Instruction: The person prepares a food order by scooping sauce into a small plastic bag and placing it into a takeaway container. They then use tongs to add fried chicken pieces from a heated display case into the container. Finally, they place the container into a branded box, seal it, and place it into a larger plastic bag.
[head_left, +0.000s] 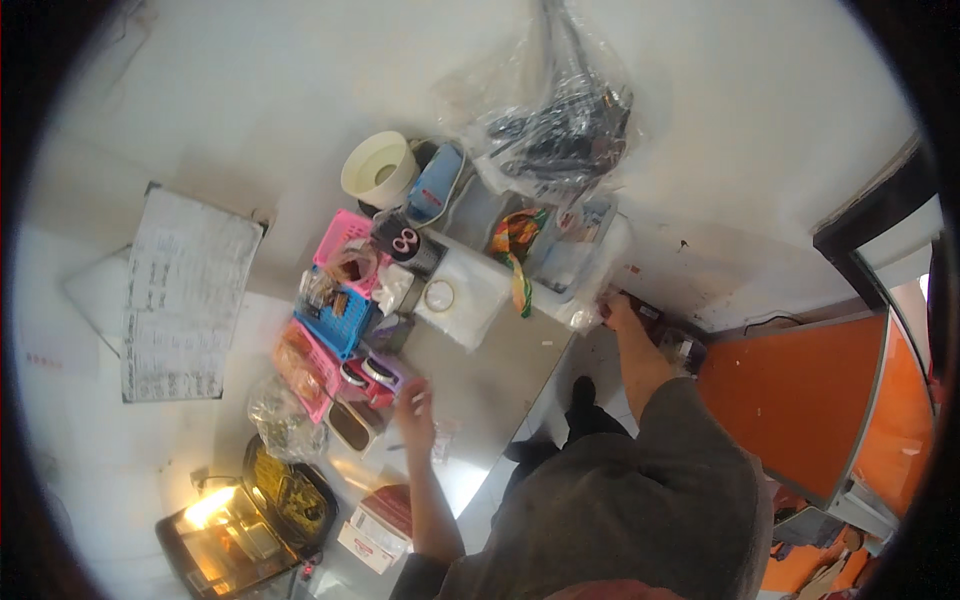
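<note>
My left hand (414,402) is over the metal table (500,385), its fingers loosely apart, and I see nothing held in it. Right beside it are a red item (376,388) and a purple item (392,372) with dark round parts. A thin dark pen-like stick (397,447) lies by my left wrist. At the table's right edge my right hand (614,310) has its fingers closed at a clear plastic bag (584,317). That bag lies along a clear plastic bin (568,262), where an orange-and-green packet (518,235) rests. The fingertips of my right hand are partly hidden.
Pink baskets (318,385) and a blue basket (343,325) line the table's left side. A tape roll (439,294) lies on white plastic sheets (470,305). At the back stands a cream bowl (380,172). A lit lamp (210,508) is lower left; an orange panel (790,400), right.
</note>
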